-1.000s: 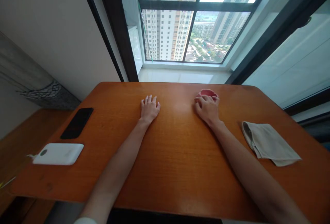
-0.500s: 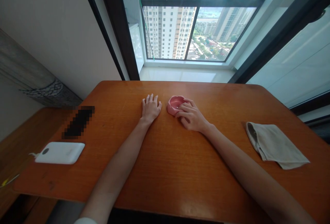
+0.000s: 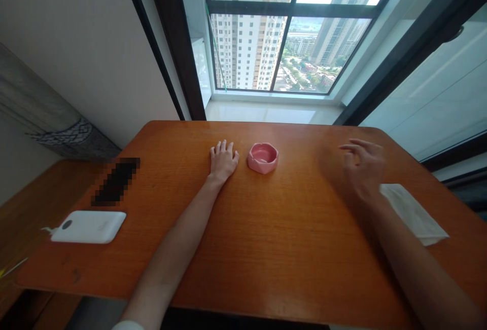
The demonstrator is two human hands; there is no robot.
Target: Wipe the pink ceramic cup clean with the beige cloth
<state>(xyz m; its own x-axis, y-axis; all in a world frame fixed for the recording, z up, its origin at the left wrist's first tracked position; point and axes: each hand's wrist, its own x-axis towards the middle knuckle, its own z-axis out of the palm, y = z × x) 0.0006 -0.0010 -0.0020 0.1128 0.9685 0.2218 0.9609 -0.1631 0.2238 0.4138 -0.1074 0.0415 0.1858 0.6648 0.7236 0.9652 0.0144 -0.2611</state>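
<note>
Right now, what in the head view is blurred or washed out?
Head view: the right hand is smeared by motion blur above the beige folded cloth; the pink faceted ceramic dish and flat left hand are sharp; sky through the window is overexposed; the black slab is pixelated.

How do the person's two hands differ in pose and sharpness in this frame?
The left hand lies flat on the table, sharp, just left of the pink dish; the right hand is motion-blurred, fingers spread, well right of the dish, beside the folded cloth. Both hold nothing.
</note>
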